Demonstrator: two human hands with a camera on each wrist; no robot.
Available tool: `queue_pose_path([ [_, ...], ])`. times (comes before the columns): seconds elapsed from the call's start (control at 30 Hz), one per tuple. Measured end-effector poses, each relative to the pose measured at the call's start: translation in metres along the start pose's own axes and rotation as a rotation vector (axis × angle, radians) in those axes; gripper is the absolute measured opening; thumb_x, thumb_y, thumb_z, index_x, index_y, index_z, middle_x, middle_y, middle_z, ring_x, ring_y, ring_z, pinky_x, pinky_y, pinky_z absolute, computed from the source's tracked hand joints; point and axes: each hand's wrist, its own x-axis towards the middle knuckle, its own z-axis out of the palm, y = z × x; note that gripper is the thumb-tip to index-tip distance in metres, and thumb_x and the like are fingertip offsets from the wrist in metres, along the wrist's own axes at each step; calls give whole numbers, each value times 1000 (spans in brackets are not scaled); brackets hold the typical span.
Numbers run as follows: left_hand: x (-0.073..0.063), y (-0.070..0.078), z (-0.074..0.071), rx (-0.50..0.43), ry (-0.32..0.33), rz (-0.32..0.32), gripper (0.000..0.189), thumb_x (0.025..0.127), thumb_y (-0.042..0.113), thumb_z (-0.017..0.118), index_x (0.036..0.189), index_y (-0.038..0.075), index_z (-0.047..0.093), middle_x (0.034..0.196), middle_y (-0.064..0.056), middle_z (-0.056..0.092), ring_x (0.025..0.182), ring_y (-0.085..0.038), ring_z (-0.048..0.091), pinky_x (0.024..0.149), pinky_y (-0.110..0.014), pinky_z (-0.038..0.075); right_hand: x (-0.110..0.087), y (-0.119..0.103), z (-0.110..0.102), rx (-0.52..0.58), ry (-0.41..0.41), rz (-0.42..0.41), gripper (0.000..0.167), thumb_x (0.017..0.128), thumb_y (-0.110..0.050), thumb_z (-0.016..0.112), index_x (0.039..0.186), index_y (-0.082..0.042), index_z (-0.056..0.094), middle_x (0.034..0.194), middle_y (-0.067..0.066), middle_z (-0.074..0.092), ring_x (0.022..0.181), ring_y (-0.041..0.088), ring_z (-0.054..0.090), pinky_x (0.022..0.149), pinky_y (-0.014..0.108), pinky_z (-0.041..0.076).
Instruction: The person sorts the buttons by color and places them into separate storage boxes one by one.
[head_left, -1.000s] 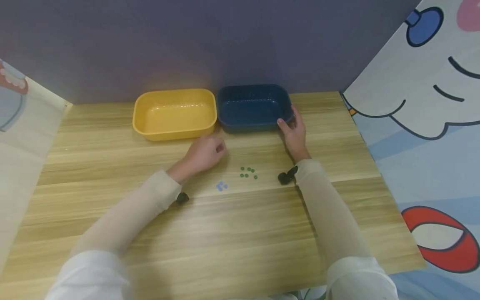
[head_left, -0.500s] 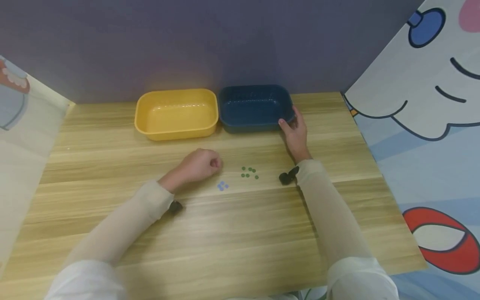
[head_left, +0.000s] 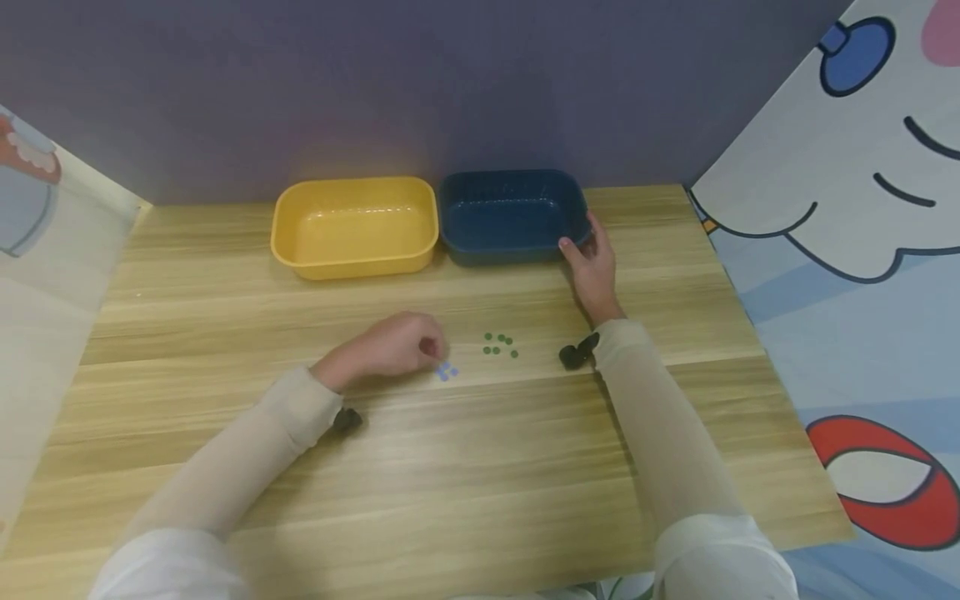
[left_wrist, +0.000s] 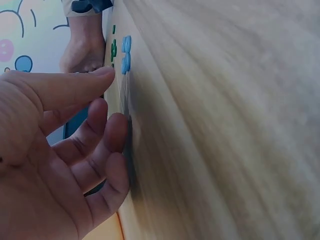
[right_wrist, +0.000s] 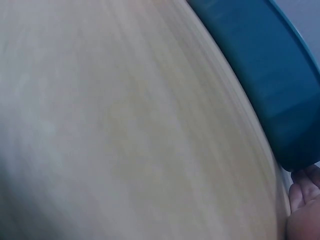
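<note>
My left hand point(head_left: 397, 343) is low over the table with its fingertips right at a cluster of small light-blue, button-like discs point(head_left: 444, 377). In the left wrist view the thumb point(left_wrist: 75, 89) reaches out toward those discs, and the other visible fingers are loosely bent with nothing between them. The index fingertip is hidden behind the thumb. Several similar green discs point(head_left: 496, 351) lie just to the right. My right hand point(head_left: 596, 271) holds the front right corner of a dark blue rectangular container point(head_left: 517, 257), thumb at the front rim and fingers along its side.
A yellow rectangular container point(head_left: 352, 271) stands left of the blue one, both along the back of the wooden table point(head_left: 480, 483). Behind them rises a grey partition point(head_left: 480, 83). Cartoon-printed panels point(head_left: 825, 333) border the right side.
My left hand has come away from the front of the yellow container, back toward me and down to the light-blue discs. The right hand has stayed at the blue container's corner.
</note>
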Motion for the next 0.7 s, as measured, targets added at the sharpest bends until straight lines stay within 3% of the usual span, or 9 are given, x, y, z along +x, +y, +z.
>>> queue_pose_path([
  [0.1, 0, 0, 1, 11, -26, 0, 10, 85, 8, 77, 89, 15, 73, 96, 4, 67, 93, -16, 62, 88, -35, 54, 1, 3, 1, -16, 12, -13, 70, 95, -15, 71, 156, -14, 36, 159, 13, 36, 145, 26, 37, 118, 29, 30],
  [0.33, -1, 1, 5, 73, -36, -2, 11, 84, 13, 80, 83, 19, 70, 93, 5, 63, 88, -14, 59, 83, -34, 53, -16, -34, 2, -4, -28, 24, 71, 95, -10, 70, 156, -4, 33, 158, 21, 34, 144, 32, 37, 117, 32, 32],
  [0.7, -2, 1, 9, 130, -15, 18, 12, 82, 15, 81, 81, 20, 70, 91, 6, 63, 87, -14, 58, 80, -35, 52, -15, -30, 3, 34, -33, 19, 72, 94, -11, 72, 156, -7, 36, 158, 17, 35, 143, 29, 38, 117, 32, 32],
])
